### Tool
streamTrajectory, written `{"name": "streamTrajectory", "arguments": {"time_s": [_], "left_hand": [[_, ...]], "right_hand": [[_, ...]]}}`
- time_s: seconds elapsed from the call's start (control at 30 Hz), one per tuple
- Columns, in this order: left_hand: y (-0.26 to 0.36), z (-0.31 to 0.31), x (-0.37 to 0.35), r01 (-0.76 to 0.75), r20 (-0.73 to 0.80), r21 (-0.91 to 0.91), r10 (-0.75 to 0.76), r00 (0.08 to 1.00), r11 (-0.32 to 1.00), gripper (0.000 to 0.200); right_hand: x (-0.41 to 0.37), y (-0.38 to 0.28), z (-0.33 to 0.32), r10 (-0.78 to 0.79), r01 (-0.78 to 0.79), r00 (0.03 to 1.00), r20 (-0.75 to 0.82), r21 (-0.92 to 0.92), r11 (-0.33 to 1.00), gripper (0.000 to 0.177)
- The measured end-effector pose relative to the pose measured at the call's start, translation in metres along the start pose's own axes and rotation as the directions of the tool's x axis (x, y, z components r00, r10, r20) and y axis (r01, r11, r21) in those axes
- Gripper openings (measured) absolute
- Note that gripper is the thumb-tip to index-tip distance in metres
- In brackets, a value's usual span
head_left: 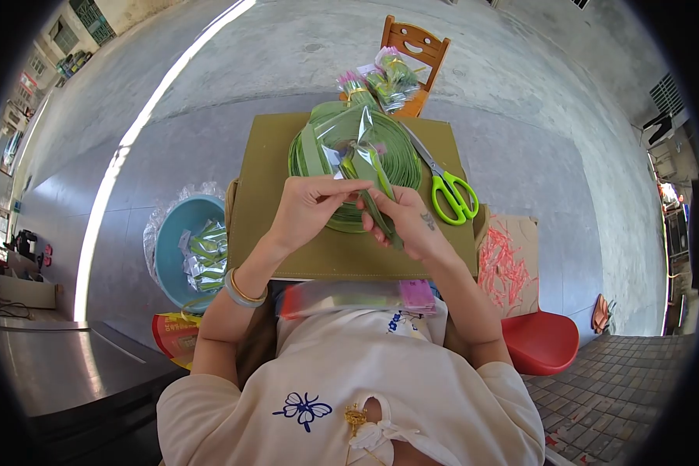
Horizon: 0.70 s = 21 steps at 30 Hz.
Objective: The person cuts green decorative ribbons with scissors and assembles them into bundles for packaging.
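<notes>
Between my hands is a green leafy bundle [370,175] partly in clear plastic wrap, above the table [276,167]. My right hand [404,217] is wrapped round its lower part. My left hand [312,206] is pinched at the bundle's near side; what its fingertips hold is too small to make out. Behind the bundle lies a large coil of green strips [402,155]. Scissors with green handles [452,197] rest at the coil's right. Clear sleeves [342,299] with a pink packet [417,297] lie across my lap.
A wooden chair [416,40] beyond the table bears wrapped bundles [394,80]. On the left stands a blue basin [171,252] with wrapped green pieces. To the right are cardboard [523,237] with pink strips [505,268] and a red seat [542,342].
</notes>
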<state>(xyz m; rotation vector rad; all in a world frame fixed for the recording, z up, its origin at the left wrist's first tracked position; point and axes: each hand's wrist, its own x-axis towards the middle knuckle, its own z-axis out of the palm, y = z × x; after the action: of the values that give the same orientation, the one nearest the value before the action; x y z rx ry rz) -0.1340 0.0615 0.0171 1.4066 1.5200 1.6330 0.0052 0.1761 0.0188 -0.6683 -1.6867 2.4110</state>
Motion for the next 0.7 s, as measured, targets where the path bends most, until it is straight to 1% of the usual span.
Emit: {"name": "streamTrajectory", "arguments": {"time_s": [0.1, 0.2, 0.3, 0.4, 0.43, 0.5, 0.6, 0.7], "left_hand": [[0.011, 0.001, -0.002, 0.172, 0.091, 0.044, -0.175, 0.98, 0.984, 0.033], [0.003, 0.004, -0.004, 0.038, -0.018, 0.146, -0.036, 0.999, 0.989, 0.029], [-0.006, 0.009, -0.003, 0.113, -0.158, -0.101, -0.128, 0.979, 0.989, 0.027], [0.006, 0.014, -0.005, 0.071, -0.174, 0.093, -0.054, 0.983, 0.993, 0.026], [0.006, 0.014, -0.005, 0.057, -0.215, 0.132, -0.027, 0.976, 0.99, 0.026], [0.007, 0.012, -0.005, 0.033, -0.291, 0.211, 0.031, 0.956, 0.977, 0.028], [0.007, 0.005, -0.007, 0.098, -0.095, 0.317, -0.072, 0.993, 0.943, 0.03], [0.008, 0.013, -0.009, 0.016, -0.058, 0.186, -0.005, 0.998, 0.982, 0.035]], "right_hand": [[0.0, -0.001, 0.008, 0.055, -0.061, 0.996, 0.075, 0.074, 0.995, 0.026], [0.001, -0.002, 0.004, 0.064, -0.066, 0.998, 0.025, 0.091, 0.994, 0.025], [0.002, -0.001, 0.001, -0.002, 0.004, 0.999, -0.051, 0.027, 1.0, 0.027], [0.003, -0.001, 0.009, -0.001, 0.005, 1.0, -0.021, 0.188, 0.982, 0.028], [0.0, -0.004, 0.011, 0.058, -0.058, 0.998, 0.006, 0.246, 0.967, 0.027], [-0.01, -0.014, 0.015, 0.168, -0.182, 0.983, 0.069, 0.356, 0.917, 0.027], [-0.008, -0.003, -0.009, 0.233, -0.34, 0.917, 0.325, 0.328, 0.881, 0.025], [0.004, 0.008, -0.022, 0.1, -0.471, 0.812, 0.575, 0.545, 0.694, 0.026]]}}
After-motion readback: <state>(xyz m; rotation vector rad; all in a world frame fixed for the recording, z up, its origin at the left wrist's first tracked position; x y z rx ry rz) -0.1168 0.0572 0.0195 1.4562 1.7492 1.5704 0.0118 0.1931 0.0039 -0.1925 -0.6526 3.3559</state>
